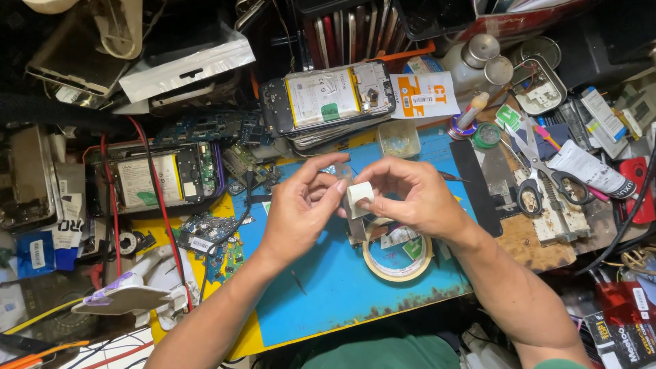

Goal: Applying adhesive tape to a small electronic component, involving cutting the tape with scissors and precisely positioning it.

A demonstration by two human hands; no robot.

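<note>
Right now both hands meet above the blue mat (328,287) at the middle of the cluttered surface (526,249). The right hand (410,195) pinches a small white roll of tape (358,195) between thumb and fingertips, its fingers closed around the roll. The left hand (301,205) comes in from 8 o'clock; its thumb and forefinger are pressed together at the roll's left edge, touching it, though whether they grip a loose tape end cannot be told. Just under the hands, at 6 o'clock from the small roll, a larger ring of pale tape (397,263) lies flat on the mat.

At 12 o'clock from the hands sits an opened phone (328,99) with its battery showing, resting on a stack of other phone parts. A second opened phone (160,179) lies at 9 o'clock, crossed by a red wire (162,205). Scissors (536,167) with dark handles lie at 3 o'clock, well apart from the hands, beside a white tube (589,171). A small clear plastic box (398,139) sits between the hands and the upper phone, near the mat's far edge.
</note>
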